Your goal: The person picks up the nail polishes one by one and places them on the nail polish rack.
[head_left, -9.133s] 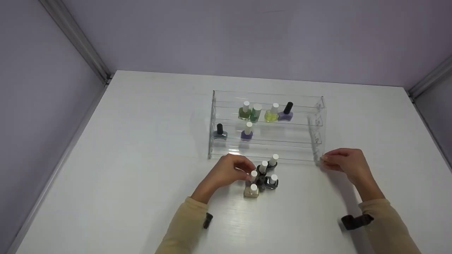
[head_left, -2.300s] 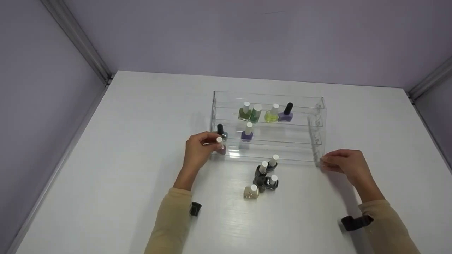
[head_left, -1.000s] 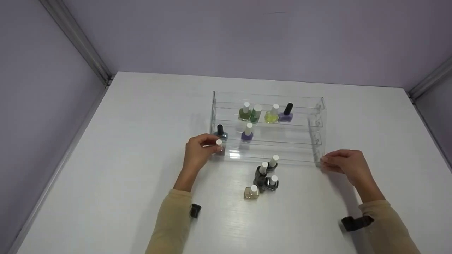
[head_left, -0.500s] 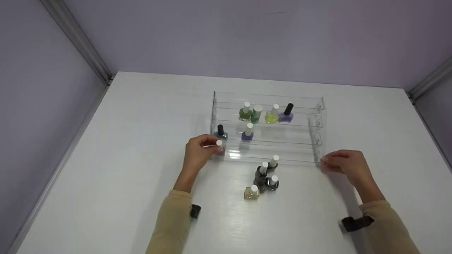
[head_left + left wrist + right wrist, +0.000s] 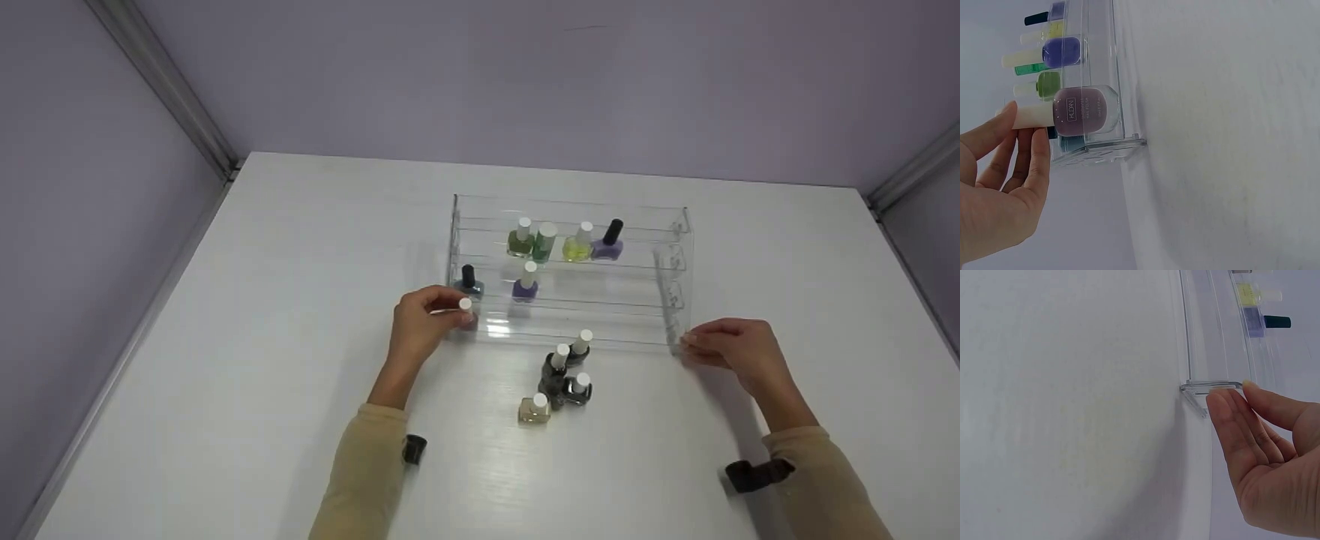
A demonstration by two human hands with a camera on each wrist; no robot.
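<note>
My left hand (image 5: 424,322) pinches the white cap of a mauve nail polish bottle (image 5: 1085,111) between thumb and fingertips. The bottle stands in the lowest front tier of a clear acrylic rack (image 5: 570,320), at its left end. My right hand (image 5: 739,349) grips the rack's right front corner; in the right wrist view its thumb and fingertips are at the end panel. Just behind the held bottle is a grey-blue bottle with a black cap (image 5: 469,281). On that same tier sits a purple bottle (image 5: 526,289) with a white cap.
Higher up the rack are a dark green bottle (image 5: 520,244), a green one (image 5: 544,242), a yellow one (image 5: 577,247) and a lilac one (image 5: 607,249). In front of the rack, several dark bottles (image 5: 553,381) cluster beside a beige bottle (image 5: 533,412) on the white table (image 5: 300,300).
Since the oldest frame, my left hand has carried the mauve bottle from the cluster to the rack's front left. Over the last second, both hands stay almost still.
</note>
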